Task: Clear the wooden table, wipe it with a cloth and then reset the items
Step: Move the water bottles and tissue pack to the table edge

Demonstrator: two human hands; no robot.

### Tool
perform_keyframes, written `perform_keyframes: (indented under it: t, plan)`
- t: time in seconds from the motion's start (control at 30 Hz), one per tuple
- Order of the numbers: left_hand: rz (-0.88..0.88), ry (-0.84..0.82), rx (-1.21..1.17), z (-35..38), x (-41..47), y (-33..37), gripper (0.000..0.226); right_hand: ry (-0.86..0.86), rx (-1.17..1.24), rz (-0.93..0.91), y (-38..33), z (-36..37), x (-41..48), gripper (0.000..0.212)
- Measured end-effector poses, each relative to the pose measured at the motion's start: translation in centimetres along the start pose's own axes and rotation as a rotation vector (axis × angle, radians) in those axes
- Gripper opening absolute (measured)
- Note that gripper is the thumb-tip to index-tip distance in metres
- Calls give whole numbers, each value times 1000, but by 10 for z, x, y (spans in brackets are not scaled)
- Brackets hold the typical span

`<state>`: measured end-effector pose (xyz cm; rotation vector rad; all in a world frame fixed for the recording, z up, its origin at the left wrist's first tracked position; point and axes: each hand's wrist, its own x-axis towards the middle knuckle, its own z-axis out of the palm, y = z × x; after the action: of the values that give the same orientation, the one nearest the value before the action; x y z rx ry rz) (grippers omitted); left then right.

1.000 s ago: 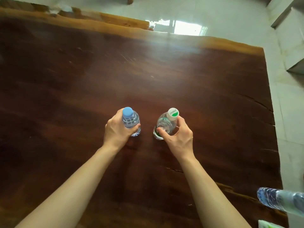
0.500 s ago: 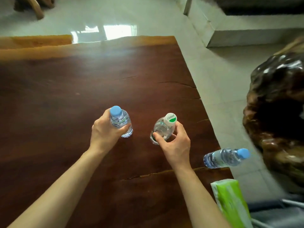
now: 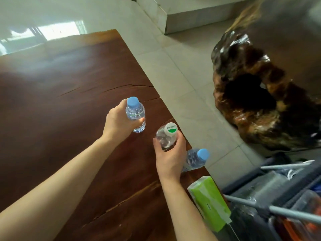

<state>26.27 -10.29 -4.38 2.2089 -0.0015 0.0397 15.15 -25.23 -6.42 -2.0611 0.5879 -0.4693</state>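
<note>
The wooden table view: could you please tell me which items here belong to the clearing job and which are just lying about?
Part of the job:
- dark wooden table
- blue-capped clear bottle, in left hand
- white-capped clear bottle, in right hand
- second blue-capped bottle lying at the edge
- green tissue pack

Lying about:
- gnarled dark wood stump
- grey cart

Wooden table [image 3: 60, 105]: dark brown slab, cracked grain, pale far edge.
Blue-capped bottle [image 3: 135, 113]: clear, upright, in your left grip, near the right edge.
White-capped bottle [image 3: 166, 137]: clear, tilted, in your right grip, at the right edge.
Second blue-capped bottle [image 3: 195, 159]: leaning over the right edge.
Green tissue pack [image 3: 211, 202]: at the near right corner.
</note>
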Motion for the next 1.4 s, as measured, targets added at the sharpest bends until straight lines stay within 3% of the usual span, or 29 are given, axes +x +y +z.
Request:
perform_keyframes:
  t: [0.23, 0.63, 0.9, 1.03, 1.2, 1.4]
  plan:
    - [62, -96, 61, 36, 36, 8, 64, 24, 28, 108, 9, 14, 8, 67]
    - [48, -235, 109, 41, 42, 12, 67, -32, -48, 127, 8, 15, 15, 73]
    - [-46, -315, 234, 20, 12, 7, 98, -202, -136, 205, 6, 3, 0, 100]
    - [-15, -335, 358, -9, -36, -1, 75, -227, -200, 207, -4, -8, -19, 90]
    - [48, -332, 456, -55, -121, 1, 51, -296, -412, 2, -16, -53, -65, 57]
    - [361, -244, 539, -82, -219, 30, 32, -263, -578, -301, -14, -144, -123, 40]
